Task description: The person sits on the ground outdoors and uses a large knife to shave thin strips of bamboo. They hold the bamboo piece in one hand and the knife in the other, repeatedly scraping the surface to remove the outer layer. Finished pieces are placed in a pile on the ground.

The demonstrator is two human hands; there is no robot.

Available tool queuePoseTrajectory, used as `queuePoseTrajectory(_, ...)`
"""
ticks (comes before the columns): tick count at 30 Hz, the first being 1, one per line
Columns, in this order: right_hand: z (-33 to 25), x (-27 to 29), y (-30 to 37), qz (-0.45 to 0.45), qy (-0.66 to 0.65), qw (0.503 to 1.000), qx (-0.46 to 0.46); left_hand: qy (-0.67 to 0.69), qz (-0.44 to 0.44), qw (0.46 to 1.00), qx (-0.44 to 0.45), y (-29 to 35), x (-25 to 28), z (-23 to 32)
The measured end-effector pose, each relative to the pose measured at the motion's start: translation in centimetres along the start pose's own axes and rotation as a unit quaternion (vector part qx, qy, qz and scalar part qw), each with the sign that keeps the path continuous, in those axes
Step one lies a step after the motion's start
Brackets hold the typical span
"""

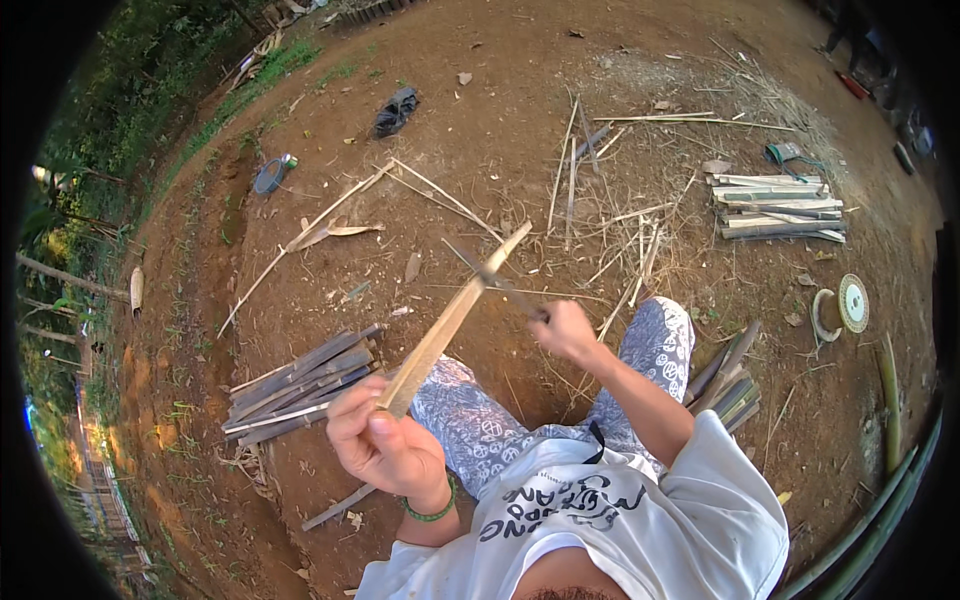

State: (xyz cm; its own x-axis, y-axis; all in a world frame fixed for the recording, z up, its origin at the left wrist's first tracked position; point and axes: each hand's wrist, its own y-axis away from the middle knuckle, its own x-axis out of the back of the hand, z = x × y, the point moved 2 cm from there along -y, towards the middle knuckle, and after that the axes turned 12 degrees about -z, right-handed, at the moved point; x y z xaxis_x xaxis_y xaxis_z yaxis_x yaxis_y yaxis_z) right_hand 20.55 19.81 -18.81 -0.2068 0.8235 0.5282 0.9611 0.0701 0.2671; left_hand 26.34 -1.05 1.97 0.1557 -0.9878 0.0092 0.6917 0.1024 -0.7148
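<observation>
My left hand (385, 440) grips the near end of a pale split bamboo strip (440, 335), thumb on top and fingers beneath. The strip slants up and away to the right, its far end in the air. In my right hand (565, 330) is a knife (508, 287), its handle wrapped by the closed fingers. The dark blade crosses the strip near its far end and appears to touch it. Its tip points up and to the left. Both hands are held above my lap, over my patterned trousers (470, 415).
Stacks of split bamboo lie left of my knee (300, 385), at the right (778, 207) and beside my right leg (735, 385). Thin strips (570, 170) and shavings litter the brown soil. A spool (851, 303) stands at the right. Green poles (880, 510) lie lower right.
</observation>
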Motion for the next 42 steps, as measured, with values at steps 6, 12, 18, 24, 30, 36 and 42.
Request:
queuePoseTrajectory(6, 7.5, -1.0, -5.4, -0.013, 0.008, 0.988, -0.155, -0.048, 0.014, 0.999, 0.002, -0.6, 0.5, -0.3)
queuePoseTrajectory(12, 7.3, -0.9, -1.7, 0.034, -0.106, 0.986, -0.122, 0.01, -0.055, 0.998, 0.038, -1.6, 1.6, 0.6)
queuePoseTrajectory(18, -9.2, 4.6, 9.8, -0.038, -0.214, 0.974, 0.069, 0.071, -0.216, 0.972, 0.065, -5.2, 0.5, 1.0)
queuePoseTrajectory(24, -15.9, 9.9, 16.1, -0.041, -0.13, 0.949, 0.283, 0.12, -0.219, 0.96, 0.131, -5.6, -1.0, 2.6)
queuePoseTrajectory(30, -16.0, 10.7, 18.0, -0.002, -0.066, 0.956, 0.285, 0.065, -0.32, 0.945, -0.019, -5.3, -2.1, 2.0)
queuePoseTrajectory(36, -15.4, 11.4, 18.2, 0.011, -0.025, 0.958, 0.284, 0.1, -0.299, 0.949, -0.024, -4.7, -2.9, 1.5)
queuePoseTrajectory(42, -14.1, 11.1, 17.7, 0.019, -0.067, 0.972, 0.226, 0.028, -0.153, 0.976, 0.152, -3.6, -2.9, 3.0)
